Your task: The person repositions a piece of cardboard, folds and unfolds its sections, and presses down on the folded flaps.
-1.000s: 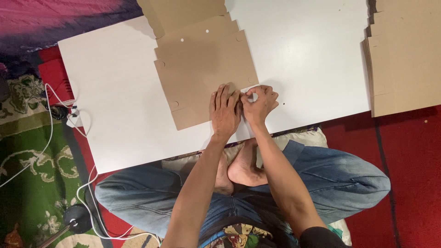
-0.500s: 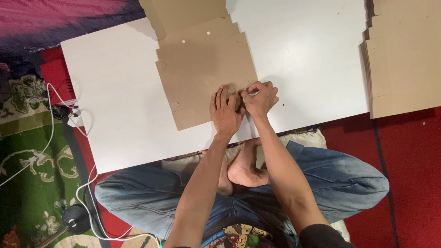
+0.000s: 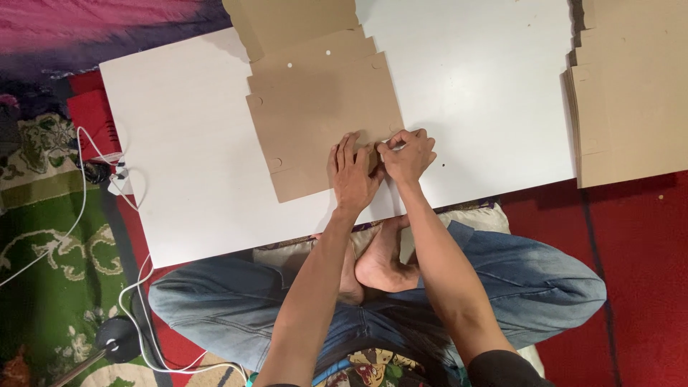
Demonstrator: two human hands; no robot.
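Observation:
A flat brown cardboard cut-out (image 3: 322, 118) with small round holes lies on a white board (image 3: 186, 165). My left hand (image 3: 352, 175) presses flat on the cardboard's near right corner, fingers spread. My right hand (image 3: 408, 154) sits just right of it, at the cardboard's edge, with its fingers curled around a small thin white tool (image 3: 396, 147); only a short bit of the tool shows. Another cardboard piece (image 3: 294, 21) lies beyond the first, partly under it.
A stack of brown cardboard sheets (image 3: 631, 93) sits at the board's right end. A red box (image 3: 93, 122) and white cables (image 3: 86, 186) lie to the left on a green patterned rug. My crossed legs in jeans are below the board, on red carpet.
The view has shifted a little. Both hands stay at the cardboard's near right corner; the right hand has edged slightly along the edge.

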